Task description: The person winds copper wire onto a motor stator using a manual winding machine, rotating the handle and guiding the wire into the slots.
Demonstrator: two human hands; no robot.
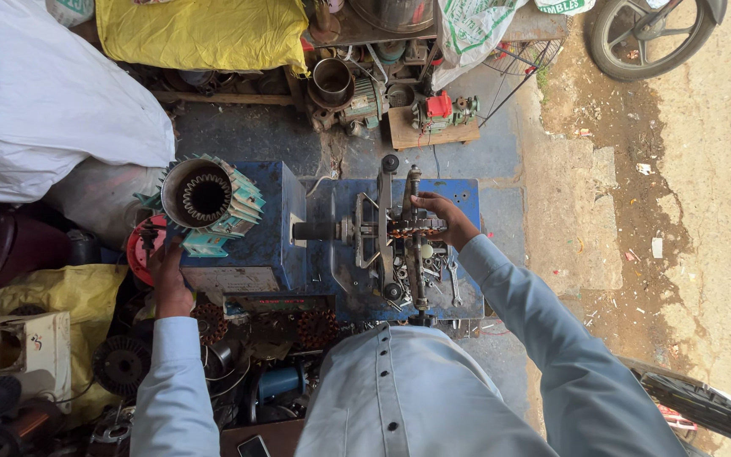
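A blue coil-winding machine stands in front of me. My right hand rests on the copper wire coil wound on the machine's metal former frame. My left hand reaches to the left side of the machine, at a red round wheel, just below a finned turquoise motor stator that sits on the blue box. Whether the left fingers grip the wheel is unclear.
Spanners and bolts lie on the machine's tray. Motor parts and copper windings crowd the space below. White sacks sit at left, a yellow cloth at top, a motorbike wheel at top right.
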